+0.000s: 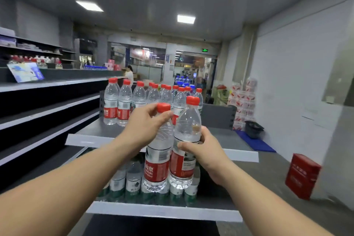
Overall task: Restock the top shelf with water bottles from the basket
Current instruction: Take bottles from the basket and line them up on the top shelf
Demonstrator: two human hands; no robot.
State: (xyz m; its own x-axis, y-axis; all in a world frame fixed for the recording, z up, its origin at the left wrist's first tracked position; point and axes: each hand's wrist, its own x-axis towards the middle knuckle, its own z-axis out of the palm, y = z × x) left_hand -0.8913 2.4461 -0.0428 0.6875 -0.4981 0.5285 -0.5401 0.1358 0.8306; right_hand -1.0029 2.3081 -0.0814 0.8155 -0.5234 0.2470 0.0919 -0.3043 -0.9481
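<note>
I hold two clear water bottles with red caps and red labels in front of the shelf unit. My left hand (146,122) grips the neck of the left bottle (158,161) just under its cap. My right hand (204,151) grips the body of the right bottle (186,130) around its middle. Both bottles stand upright, side by side and touching, in the air in front of the top shelf (95,134). Several bottles of the same kind (122,105) stand in rows at the back of that shelf. The basket is not clearly in view.
Below is a lower shelf (164,211) with several green-labelled bottles (132,182). Long dark empty shelves (42,113) run along the left. A red box (302,176), a dark bin (253,129) on a blue mat and stacked cartons (243,101) stand on the floor at right. A person stands far back.
</note>
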